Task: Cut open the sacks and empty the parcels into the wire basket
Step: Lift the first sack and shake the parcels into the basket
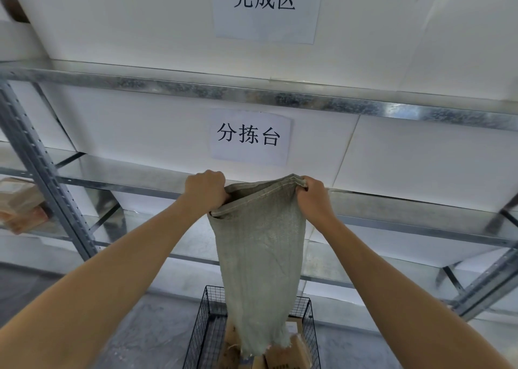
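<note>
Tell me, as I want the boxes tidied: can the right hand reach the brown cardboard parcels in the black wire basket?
Probably not. The right hand grips the top edge of the grey-green woven sack, held high above the black wire basket, and the sack hangs over the brown cardboard parcels.

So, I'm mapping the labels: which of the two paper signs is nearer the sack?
The lower sign, reading 分拣台, just above the sack; the upper sign reads 完成区.
</note>
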Tool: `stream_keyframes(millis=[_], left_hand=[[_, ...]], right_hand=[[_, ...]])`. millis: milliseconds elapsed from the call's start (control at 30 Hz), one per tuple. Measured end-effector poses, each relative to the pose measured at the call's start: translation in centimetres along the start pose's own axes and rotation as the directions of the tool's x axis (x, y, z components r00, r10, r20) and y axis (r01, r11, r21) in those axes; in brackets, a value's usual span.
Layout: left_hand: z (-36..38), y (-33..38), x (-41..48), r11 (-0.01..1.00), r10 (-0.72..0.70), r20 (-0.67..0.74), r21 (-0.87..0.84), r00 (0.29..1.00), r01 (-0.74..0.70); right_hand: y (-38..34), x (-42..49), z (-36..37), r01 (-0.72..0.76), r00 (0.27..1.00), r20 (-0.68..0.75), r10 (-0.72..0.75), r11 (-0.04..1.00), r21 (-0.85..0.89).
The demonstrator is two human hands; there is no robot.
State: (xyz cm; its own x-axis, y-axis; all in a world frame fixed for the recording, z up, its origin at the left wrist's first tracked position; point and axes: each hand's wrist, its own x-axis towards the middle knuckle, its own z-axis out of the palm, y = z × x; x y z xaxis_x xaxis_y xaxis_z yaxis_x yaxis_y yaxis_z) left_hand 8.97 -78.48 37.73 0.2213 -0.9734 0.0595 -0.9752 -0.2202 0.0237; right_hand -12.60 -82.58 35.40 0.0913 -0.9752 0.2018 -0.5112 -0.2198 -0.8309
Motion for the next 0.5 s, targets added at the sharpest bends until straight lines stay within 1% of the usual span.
stream_keyframes(millis=[33,67,100,133,167,267,367,433,500], left_hand=[[-0.2,0.2,-0.3,0.987,0.046,-0.073,0.157,0.996,-0.034],[-0.3,0.5,-0.5,0.965,0.091,-0.108,0.254,0.990,-0.061],[-0.5,0.7,-0.6,0.947,0.121,-0.115,0.312,0.986,-0.080],[-0.5,0.8,-0.5,0.938,0.133,-0.103,0.333,0.986,-0.092],[-0.4,0.8,-0.4,0.944,0.123,-0.087,0.319,0.989,-0.090],[-0.6,0.7,-0.3,0.976,0.081,-0.006,0.204,0.997,-0.078],[-1.4,0.4,-0.2,0.994,0.005,0.118,0.103,0.993,-0.017],[-1.7,0.0,0.1,0.999,-0.048,0.236,-0.001,0.971,0.050],[-1.8,-0.5,0.7,0.983,-0.051,0.385,-0.146,0.921,0.115]], right_hand=[[0.0,0.0,0.1,0.001,1.000,-0.005,-0.001,1.000,-0.002],[0.0,0.0,0.1,0.003,1.000,-0.012,-0.003,1.000,-0.005],[-0.1,0.0,0.2,0.009,1.000,-0.018,-0.009,1.000,-0.011],[-0.1,0.0,0.2,0.014,1.000,-0.019,-0.014,1.000,-0.018],[-0.2,0.0,0.1,0.020,1.000,-0.016,-0.021,0.999,-0.025],[-0.1,0.1,0.1,0.031,1.000,-0.002,-0.031,0.999,-0.040],[0.1,0.1,0.1,0.049,0.999,0.012,-0.048,0.997,-0.056],[0.2,0.1,0.1,0.057,0.998,0.001,-0.057,0.997,-0.061],[0.2,0.2,0.1,0.066,0.998,-0.008,-0.067,0.995,-0.072]])
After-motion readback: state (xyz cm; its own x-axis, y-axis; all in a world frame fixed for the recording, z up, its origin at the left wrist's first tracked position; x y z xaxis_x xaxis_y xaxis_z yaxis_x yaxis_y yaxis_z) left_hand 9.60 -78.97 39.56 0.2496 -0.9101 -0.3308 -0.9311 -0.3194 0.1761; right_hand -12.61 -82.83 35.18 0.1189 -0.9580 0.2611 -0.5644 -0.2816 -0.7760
